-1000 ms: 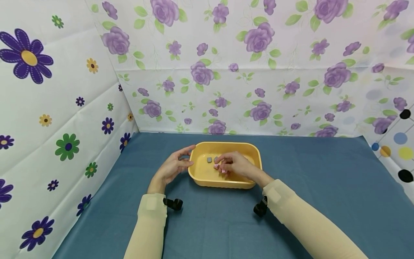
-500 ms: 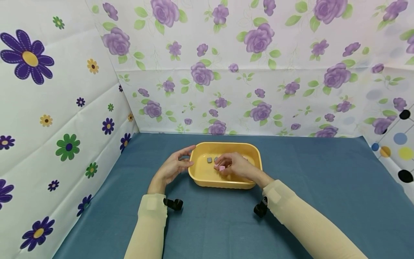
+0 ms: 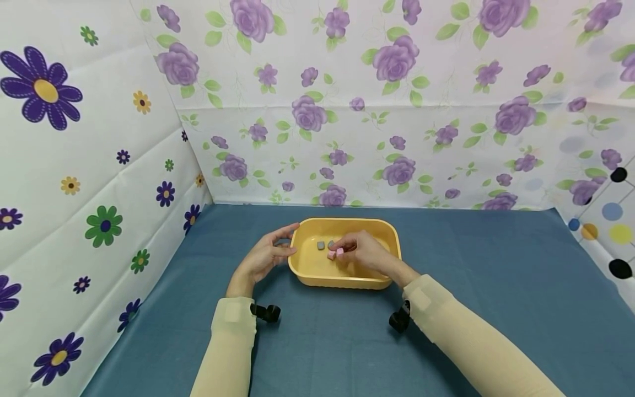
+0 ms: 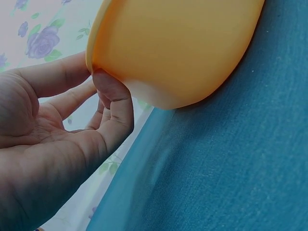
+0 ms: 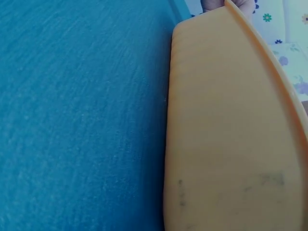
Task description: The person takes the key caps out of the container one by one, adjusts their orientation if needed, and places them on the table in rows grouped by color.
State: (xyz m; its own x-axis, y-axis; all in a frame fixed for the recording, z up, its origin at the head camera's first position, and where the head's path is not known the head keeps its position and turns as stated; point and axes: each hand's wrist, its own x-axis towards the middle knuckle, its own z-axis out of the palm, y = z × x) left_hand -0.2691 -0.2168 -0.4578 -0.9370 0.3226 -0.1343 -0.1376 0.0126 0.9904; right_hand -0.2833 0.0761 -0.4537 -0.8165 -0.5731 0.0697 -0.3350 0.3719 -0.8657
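Note:
A yellow plastic tub [image 3: 317,275] stands on the blue cloth. My left hand [image 3: 265,255] holds its left end by the rim, fingertips and thumb right at the edge; in the left wrist view the hand [image 4: 53,120] has its fingertips at the tub's rim [image 4: 92,43]. My right hand [image 3: 364,252] is inside the tub and pinches a small pink cube [image 3: 339,251] between thumb and fingers. A second, darker pink cube [image 3: 331,256] lies close beside it. Two grey cubes [image 3: 320,245] lie nearby, one partly behind the right fingertips. The right wrist view shows mostly the tub's outer wall [image 5: 231,120].
Blue cloth [image 3: 317,342] covers the table around the tub. Flowered sheets hang behind [image 3: 317,154] and at the left [image 3: 129,220]. A dotted sheet [image 3: 615,220] hangs at the right. Black wrist cameras [image 3: 268,313] are strapped to both sleeves.
The pink cube in my right fingers has moved up and slightly left, from low under the hand to the fingertips beside the other pink cube. The left hand and tub stay put.

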